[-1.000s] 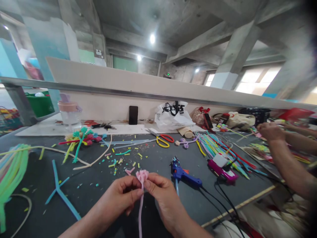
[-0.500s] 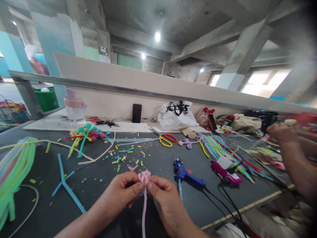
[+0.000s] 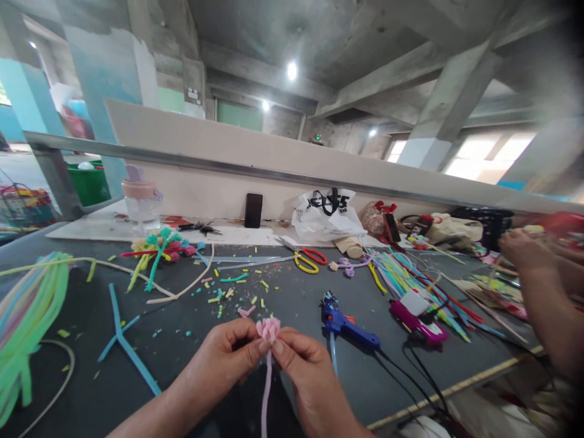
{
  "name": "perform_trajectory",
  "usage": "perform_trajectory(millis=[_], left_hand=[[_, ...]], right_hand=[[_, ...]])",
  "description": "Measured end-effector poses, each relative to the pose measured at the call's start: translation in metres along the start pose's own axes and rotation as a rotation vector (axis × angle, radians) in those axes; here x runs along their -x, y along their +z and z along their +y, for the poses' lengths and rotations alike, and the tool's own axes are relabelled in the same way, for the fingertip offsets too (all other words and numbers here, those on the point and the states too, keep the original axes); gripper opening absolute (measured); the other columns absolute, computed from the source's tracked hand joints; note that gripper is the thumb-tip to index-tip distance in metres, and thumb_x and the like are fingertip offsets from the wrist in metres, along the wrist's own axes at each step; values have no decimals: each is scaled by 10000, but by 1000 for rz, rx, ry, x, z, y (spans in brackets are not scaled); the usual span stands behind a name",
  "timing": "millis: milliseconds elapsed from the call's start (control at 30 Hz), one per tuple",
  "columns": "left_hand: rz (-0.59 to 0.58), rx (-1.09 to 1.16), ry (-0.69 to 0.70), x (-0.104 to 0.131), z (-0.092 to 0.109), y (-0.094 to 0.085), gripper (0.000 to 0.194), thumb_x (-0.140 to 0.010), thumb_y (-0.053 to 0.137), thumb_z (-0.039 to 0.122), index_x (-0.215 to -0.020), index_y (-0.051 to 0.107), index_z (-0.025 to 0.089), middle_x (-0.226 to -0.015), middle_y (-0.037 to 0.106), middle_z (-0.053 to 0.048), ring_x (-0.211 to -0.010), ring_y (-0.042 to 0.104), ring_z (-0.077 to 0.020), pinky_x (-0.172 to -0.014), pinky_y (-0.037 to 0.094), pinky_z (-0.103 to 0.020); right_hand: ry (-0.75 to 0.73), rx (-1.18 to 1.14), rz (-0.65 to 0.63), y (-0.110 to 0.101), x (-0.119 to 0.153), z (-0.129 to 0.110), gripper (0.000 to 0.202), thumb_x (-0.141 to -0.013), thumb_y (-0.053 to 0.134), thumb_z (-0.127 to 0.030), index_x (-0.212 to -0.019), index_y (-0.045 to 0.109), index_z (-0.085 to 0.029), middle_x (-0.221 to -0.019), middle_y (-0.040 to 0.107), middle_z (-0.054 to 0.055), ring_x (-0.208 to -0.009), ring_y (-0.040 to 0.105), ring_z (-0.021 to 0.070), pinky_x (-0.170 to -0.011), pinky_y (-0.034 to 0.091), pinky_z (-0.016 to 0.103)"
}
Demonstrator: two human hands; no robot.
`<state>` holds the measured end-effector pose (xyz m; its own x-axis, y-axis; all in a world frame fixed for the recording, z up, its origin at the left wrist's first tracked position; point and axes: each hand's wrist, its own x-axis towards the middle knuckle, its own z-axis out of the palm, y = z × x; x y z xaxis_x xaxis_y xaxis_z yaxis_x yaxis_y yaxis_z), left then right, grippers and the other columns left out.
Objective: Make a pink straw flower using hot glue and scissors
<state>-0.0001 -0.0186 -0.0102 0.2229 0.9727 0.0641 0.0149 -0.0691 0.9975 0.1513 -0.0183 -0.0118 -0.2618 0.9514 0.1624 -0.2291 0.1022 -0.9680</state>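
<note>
A pink flower of bent fuzzy pipe cleaner is pinched between both hands at the bottom middle, its pale stem hanging straight down. My left hand grips the flower's base from the left, thumb and forefinger closed. From the right, my right hand pinches the same base with its thumb close to the left thumb. A short pink scrap lies just beyond the fingers. To the right rests a blue glue gun with a clear glue stick in it.
Scissors and scattered cut bits lie farther back. Pipe cleaner bundles are at the left and right. A purple glue gun trails cords over the table edge. At the far right works a co-worker's hand.
My view has shifted slightly, so the table things sit a little to the right. Both hands keep their pinch on the flower. The co-worker's hand has moved a little.
</note>
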Motion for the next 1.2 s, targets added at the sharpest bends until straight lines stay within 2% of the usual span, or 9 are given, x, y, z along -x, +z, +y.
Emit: perform_trajectory(millis=[133,333,533,700,800,867,967,1067,1200], left_hand=[[-7,-38,16,0,0,0,405,-735,583,542,-652,563,146,-492,388,63,-409,349,-69,-391,269,-197],[-18,-31,34,1,-2,2,363,-745,600,493,-672,595,138,-529,401,53,-444,356,-69,-406,265,-192],[-77,100,16,2,-1,-3,324,-685,670,459,-702,566,153,-565,475,46,-437,374,-64,-408,302,-189],[42,177,14,4,5,-7,313,-664,709,400,-857,627,168,-674,575,7,-533,464,-94,-473,357,-197],[9,187,16,5,7,-9,401,-684,703,370,-1037,631,193,-807,621,-37,-686,536,-152,-571,407,-231],[-35,199,27,6,8,-9,415,-698,696,351,-1085,625,221,-874,614,-42,-761,550,-174,-643,428,-259],[-65,189,74,8,9,-10,340,-699,703,298,-1032,659,242,-914,583,-28,-814,539,-171,-713,430,-265],[-88,209,89,8,10,-11,263,-696,707,267,-954,671,234,-854,550,-6,-764,519,-144,-684,423,-242],[-138,247,109,8,11,-9,185,-706,697,277,-864,638,202,-792,505,11,-693,483,-122,-630,409,-232]], right_hand=[[43,-64,-32,1,2,-5,133,-736,704,-323,-773,742,-201,-724,623,12,-706,516,143,-689,399,263],[216,-345,-17,6,0,-1,158,-609,802,-297,-667,722,-174,-555,580,-22,-544,482,98,-608,401,236],[292,-526,-79,4,-2,-4,171,-662,775,-294,-706,715,-140,-657,641,18,-613,537,104,-595,406,217],[349,-556,-100,5,-2,-5,184,-666,780,-287,-690,710,-118,-640,619,11,-588,511,74,-596,401,193],[364,-552,-125,9,-1,-5,198,-663,781,-300,-680,713,-115,-607,607,5,-534,469,60,-543,370,180],[376,-542,-127,10,0,-5,191,-663,780,-296,-667,713,-118,-597,607,3,-524,459,58,-534,361,178],[401,-525,-131,10,1,-3,174,-659,784,-275,-682,715,-117,-649,636,15,-579,502,69,-589,386,187],[407,-529,-117,9,2,1,155,-636,799,-240,-689,711,-123,-700,654,21,-640,540,86,-639,404,204],[380,-558,-146,8,2,4,152,-621,807,-221,-632,690,-125,-621,618,1,-602,522,85,-615,395,205]])
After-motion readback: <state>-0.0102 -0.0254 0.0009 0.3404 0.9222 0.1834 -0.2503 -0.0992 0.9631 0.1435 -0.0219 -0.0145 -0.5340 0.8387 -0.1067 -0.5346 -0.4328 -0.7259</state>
